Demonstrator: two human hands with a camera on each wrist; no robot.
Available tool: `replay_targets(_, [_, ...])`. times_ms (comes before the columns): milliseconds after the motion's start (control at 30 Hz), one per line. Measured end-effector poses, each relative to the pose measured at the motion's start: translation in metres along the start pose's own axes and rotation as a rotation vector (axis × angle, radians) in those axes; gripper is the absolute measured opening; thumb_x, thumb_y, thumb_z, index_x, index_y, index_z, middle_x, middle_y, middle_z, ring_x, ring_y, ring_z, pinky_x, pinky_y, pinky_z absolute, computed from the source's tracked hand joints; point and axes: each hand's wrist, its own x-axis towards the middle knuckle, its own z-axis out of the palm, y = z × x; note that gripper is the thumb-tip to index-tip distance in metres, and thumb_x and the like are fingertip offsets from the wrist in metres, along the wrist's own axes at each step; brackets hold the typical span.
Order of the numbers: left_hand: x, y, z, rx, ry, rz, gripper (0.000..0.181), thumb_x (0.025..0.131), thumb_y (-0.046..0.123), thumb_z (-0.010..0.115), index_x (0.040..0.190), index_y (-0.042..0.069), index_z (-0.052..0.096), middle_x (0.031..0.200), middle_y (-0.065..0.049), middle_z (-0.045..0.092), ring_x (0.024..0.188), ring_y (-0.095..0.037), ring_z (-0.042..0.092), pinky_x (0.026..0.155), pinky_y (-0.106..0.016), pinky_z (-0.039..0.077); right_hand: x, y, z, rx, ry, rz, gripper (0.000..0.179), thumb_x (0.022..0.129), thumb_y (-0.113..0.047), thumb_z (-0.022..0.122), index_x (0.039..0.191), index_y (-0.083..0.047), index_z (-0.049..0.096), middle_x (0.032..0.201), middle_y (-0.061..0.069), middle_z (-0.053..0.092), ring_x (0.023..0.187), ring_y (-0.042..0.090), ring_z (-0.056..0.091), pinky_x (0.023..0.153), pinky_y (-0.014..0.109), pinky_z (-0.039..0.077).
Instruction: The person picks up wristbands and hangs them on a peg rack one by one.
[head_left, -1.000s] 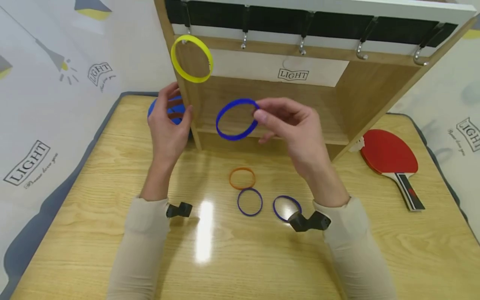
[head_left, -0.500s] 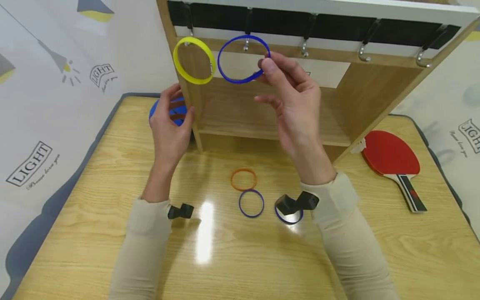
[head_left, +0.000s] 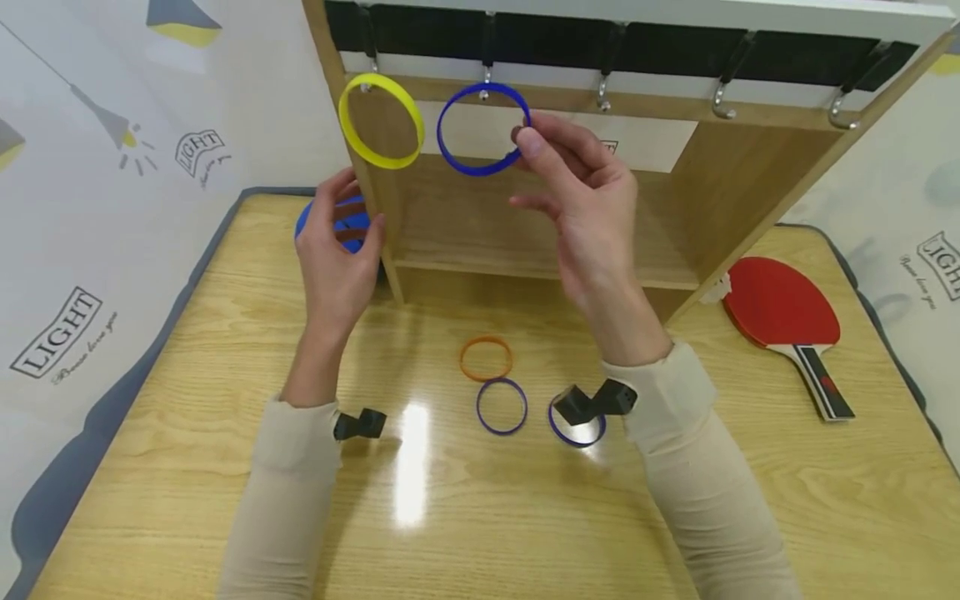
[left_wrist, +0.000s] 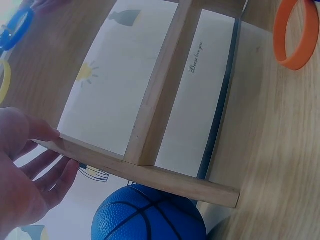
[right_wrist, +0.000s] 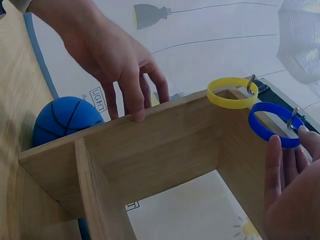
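My right hand (head_left: 596, 196) pinches a blue wristband (head_left: 478, 171) between thumb and fingers. The band is up at the second hook (head_left: 486, 77) of the wooden rack (head_left: 525, 225); in the right wrist view that hook's tip shows within the band's loop. A yellow wristband (head_left: 390, 163) hangs from the leftmost hook. With thumb on one face and fingers on the other, my left hand (head_left: 337, 250) grips the rack's left side panel (right_wrist: 165, 111). Behind that panel is a blue basketball-patterned ball (left_wrist: 150, 215), partly hidden by the hand in the head view.
On the table (head_left: 480, 517) lie an orange wristband (head_left: 486, 339) and two dark blue ones, one of them (head_left: 502, 432) touching the orange and another (head_left: 577, 445) partly behind the right wrist camera. A red table tennis paddle (head_left: 780, 304) lies at right. Three bare hooks follow along the rail.
My right hand has raised the blue wristband from before the shelf to the second hook, then dropped it slightly. My left hand keeps its grip on the panel.
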Motion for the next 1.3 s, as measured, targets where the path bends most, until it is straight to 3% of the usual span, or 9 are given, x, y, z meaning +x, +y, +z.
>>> replay_targets(333, [-0.001, 0.001, 0.002, 0.012, -0.003, -0.012, 0.042, 0.090, -0.001, 0.065, 0.130, -0.001, 0.056, 0.118, -0.013, 0.064, 0.101, -0.022, 0.064, 0.077, -0.031, 0.055, -0.017, 0.007, -0.044, -0.126, 0.017, 0.059, 0.028, 0.086, -0.006, 0.075, 0.111, 0.005, 0.068, 0.112, 0.023, 0.066, 0.097, 0.033, 0.064, 0.063, 0.032, 0.057])
replay_targets(567, [-0.001, -0.001, 0.004, 0.007, 0.007, -0.005, 0.041, 0.089, -0.001, 0.066, 0.130, -0.001, 0.056, 0.117, -0.013, 0.065, 0.101, -0.022, 0.064, 0.076, -0.029, 0.055, -0.042, 0.007, -0.084, -0.336, 0.012, 0.138, 0.033, 0.085, -0.011, 0.077, 0.114, 0.001, 0.069, 0.112, 0.020, 0.067, 0.098, 0.035, 0.064, 0.065, 0.034, 0.058])
replay_targets(700, [-0.001, -0.003, 0.004, 0.000, 0.011, -0.007, 0.042, 0.089, -0.001, 0.066, 0.130, 0.000, 0.057, 0.118, -0.012, 0.065, 0.101, -0.022, 0.064, 0.076, -0.028, 0.054, -0.059, 0.004, -0.109, -0.539, -0.103, 0.225, 0.035, 0.086, -0.015, 0.076, 0.118, -0.002, 0.068, 0.110, 0.016, 0.068, 0.095, 0.031, 0.065, 0.067, 0.035, 0.058])
replay_targets(833, [-0.001, -0.003, 0.004, -0.007, 0.009, -0.009, 0.042, 0.089, -0.001, 0.066, 0.130, 0.000, 0.057, 0.118, -0.011, 0.065, 0.101, -0.023, 0.064, 0.077, -0.028, 0.054, -0.072, -0.001, -0.135, -0.772, -0.316, 0.355, 0.031, 0.087, -0.020, 0.076, 0.115, -0.008, 0.071, 0.105, 0.011, 0.070, 0.091, 0.028, 0.066, 0.067, 0.040, 0.058])
replay_targets(967, [0.000, -0.002, 0.005, -0.002, 0.012, 0.010, 0.042, 0.089, -0.001, 0.066, 0.130, 0.001, 0.057, 0.117, -0.011, 0.065, 0.100, -0.023, 0.064, 0.076, -0.027, 0.054, -0.080, -0.001, -0.153, -0.900, -0.515, 0.466, 0.025, 0.088, -0.018, 0.075, 0.112, -0.011, 0.072, 0.098, 0.008, 0.071, 0.086, 0.030, 0.065, 0.066, 0.044, 0.057])
replay_targets(1067, [0.001, -0.002, 0.005, -0.005, 0.022, 0.016, 0.041, 0.089, 0.000, 0.066, 0.129, 0.001, 0.058, 0.116, -0.010, 0.065, 0.099, -0.022, 0.064, 0.075, -0.027, 0.054, -0.083, 0.002, -0.158, -0.983, -0.607, 0.483, 0.023, 0.088, -0.014, 0.074, 0.110, -0.010, 0.072, 0.093, 0.005, 0.070, 0.083, 0.026, 0.064, 0.063, 0.039, 0.057])
replay_targets(1300, [-0.001, -0.002, 0.004, -0.003, 0.007, -0.015, 0.041, 0.089, 0.001, 0.067, 0.129, 0.002, 0.058, 0.118, -0.011, 0.065, 0.101, -0.023, 0.064, 0.077, -0.027, 0.053, -0.088, 0.009, -0.162, -1.156, -0.718, 0.479, 0.017, 0.085, -0.013, 0.077, 0.100, -0.006, 0.071, 0.082, -0.003, 0.068, 0.076, 0.015, 0.063, 0.064, 0.029, 0.053])
